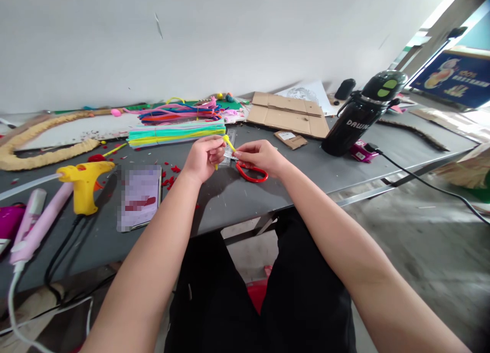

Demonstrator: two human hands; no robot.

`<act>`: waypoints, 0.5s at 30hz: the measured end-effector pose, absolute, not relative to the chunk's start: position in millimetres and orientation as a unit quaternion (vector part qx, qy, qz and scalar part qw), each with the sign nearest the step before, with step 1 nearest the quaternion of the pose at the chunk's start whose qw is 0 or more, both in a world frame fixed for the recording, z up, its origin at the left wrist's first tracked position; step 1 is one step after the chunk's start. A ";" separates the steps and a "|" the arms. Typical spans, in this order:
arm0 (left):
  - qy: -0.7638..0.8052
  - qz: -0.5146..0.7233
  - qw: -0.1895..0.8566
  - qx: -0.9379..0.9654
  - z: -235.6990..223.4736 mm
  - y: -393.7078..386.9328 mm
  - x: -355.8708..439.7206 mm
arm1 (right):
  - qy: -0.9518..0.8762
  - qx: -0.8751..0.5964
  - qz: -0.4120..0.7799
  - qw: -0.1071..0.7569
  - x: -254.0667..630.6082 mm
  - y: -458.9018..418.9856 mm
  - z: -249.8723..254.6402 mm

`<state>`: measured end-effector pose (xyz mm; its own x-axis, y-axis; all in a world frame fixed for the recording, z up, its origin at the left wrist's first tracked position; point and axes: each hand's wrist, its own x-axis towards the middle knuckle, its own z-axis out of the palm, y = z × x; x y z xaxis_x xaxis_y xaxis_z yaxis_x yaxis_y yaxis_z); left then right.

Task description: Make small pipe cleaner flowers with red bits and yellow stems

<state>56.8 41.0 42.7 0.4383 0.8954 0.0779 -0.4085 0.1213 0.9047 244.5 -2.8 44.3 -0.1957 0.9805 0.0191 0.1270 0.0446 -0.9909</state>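
A short piece of yellow pipe cleaner (229, 142) is stretched between my two hands above the table's front part. My left hand (204, 158) is closed and pinches its left end, where it looks bent or coiled; a bit of yellow also shows below these fingers. The fingertips of my right hand (262, 156) pinch the other end. Just beneath my right hand are scissors with red handles (252, 177); their blades are partly hidden, and I cannot tell whether the hand touches them. Behind my hands lies a bundle of turquoise and yellow pipe cleaners (176, 133).
Left on the grey table are a yellow glue gun (82, 182), a phone (141, 197), a pink hair straightener (42, 220) and red scraps (168, 179). Cardboard (289, 115) lies at the back. A black bottle (362, 113) stands right, beside a magenta box with a black cable (363, 153).
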 end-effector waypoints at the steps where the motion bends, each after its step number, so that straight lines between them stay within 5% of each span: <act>1: 0.248 0.455 0.709 0.479 43.5 40.0 56.5 | -0.604 -0.474 0.490 0.413 245.1 -3.1 44.5; 10: 0.265 0.265 0.714 0.591 41.3 35.1 54.1 | -0.765 -0.472 0.258 0.353 260.1 0.2 47.2; 15: 0.345 0.181 0.590 0.708 38.0 31.3 60.7 | -0.793 -0.510 0.155 0.294 260.2 -0.6 54.0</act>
